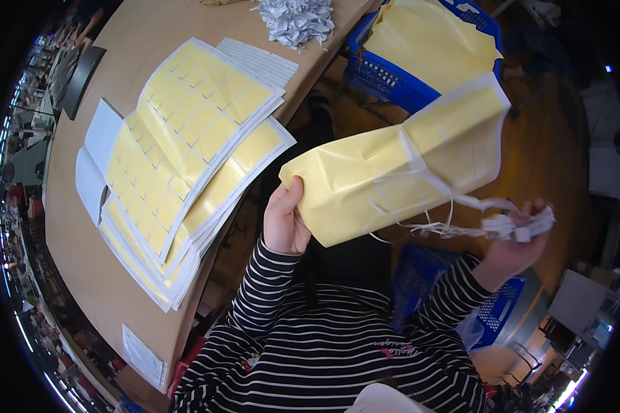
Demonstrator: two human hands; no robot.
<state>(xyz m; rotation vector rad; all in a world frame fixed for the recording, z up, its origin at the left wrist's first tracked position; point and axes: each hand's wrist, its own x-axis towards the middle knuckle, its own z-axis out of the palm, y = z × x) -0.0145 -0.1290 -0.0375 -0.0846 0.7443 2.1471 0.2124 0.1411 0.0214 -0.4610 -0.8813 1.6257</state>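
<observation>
Left hand [286, 220]: you pinch one end of the yellow sheet [348, 182].
Right hand [513, 251]: you clutch white strips [520, 227].
Yellow sheet: centre to upper right.
Tear risk: tugging any attached strip hard could rip it.

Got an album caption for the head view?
Left hand pinching a yellow sheet, right hand clutching white strips, beside a brown table.
</observation>
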